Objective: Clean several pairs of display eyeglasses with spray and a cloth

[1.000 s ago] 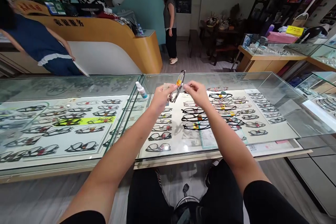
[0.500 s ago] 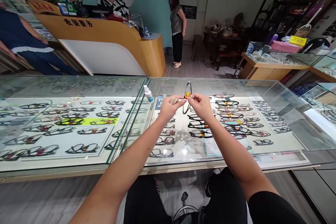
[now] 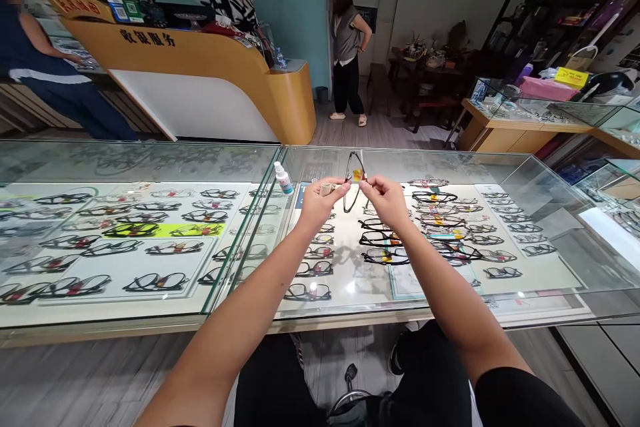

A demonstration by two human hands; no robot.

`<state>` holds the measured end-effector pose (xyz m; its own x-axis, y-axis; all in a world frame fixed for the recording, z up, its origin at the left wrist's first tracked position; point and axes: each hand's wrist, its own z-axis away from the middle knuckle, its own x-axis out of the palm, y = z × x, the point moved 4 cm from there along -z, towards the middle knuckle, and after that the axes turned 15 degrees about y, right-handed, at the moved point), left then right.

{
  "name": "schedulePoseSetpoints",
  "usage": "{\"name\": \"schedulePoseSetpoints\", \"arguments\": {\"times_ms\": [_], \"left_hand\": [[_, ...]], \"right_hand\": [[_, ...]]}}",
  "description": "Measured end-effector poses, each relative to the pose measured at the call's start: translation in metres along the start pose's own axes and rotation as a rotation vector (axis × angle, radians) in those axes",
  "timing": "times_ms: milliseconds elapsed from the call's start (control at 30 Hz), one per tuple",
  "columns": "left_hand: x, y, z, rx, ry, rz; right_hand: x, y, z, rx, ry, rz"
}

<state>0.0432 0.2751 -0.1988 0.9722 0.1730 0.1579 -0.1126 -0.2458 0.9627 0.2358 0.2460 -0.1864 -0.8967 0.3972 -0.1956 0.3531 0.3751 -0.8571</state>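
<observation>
Over the glass display case, a pair of eyeglasses (image 3: pixel 351 200) with a dark frame and an orange-yellow sticker is held up on edge between my hands. My left hand (image 3: pixel 320 203) pinches it from the left, and a crumpled beige cloth (image 3: pixel 327 189) is tucked in that same hand. On the other side, my right hand (image 3: pixel 385 199) grips it between thumb and fingers. Just left of my left hand stands a small white spray bottle (image 3: pixel 283 178) with a blue lower part, upright on the glass.
Several rows of eyeglasses (image 3: pixel 385 239) lie inside the case beneath my hands. The neighbouring case (image 3: pixel 165 267) on the left holds more. Beyond stands a curved wooden counter (image 3: pixel 240 67) with a person (image 3: pixel 235 7) behind it. Another person (image 3: pixel 347 40) stands farther back.
The eyeglasses have turned slightly and shifted a little left, still between both hands. The standing person at the back has turned and moved their legs apart.
</observation>
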Motion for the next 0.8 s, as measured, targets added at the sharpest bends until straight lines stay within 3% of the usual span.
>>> {"name": "schedulePoseSetpoints", "arguments": {"times_ms": [267, 400, 567, 800], "left_hand": [[-0.002, -0.001, -0.005, 0.063, 0.031, -0.097], [-0.002, -0.005, -0.007, 0.119, -0.007, -0.156], [-0.002, -0.009, -0.009, 0.136, -0.06, -0.169], [-0.003, -0.006, -0.008, 0.073, -0.053, -0.161]], "right_hand": [[-0.017, 0.005, -0.003, -0.039, 0.309, 0.361], [-0.023, 0.007, -0.007, -0.076, 0.348, 0.461], [-0.025, 0.01, -0.011, -0.197, 0.396, 0.314], [-0.022, 0.008, -0.013, -0.293, 0.342, 0.318]]}}
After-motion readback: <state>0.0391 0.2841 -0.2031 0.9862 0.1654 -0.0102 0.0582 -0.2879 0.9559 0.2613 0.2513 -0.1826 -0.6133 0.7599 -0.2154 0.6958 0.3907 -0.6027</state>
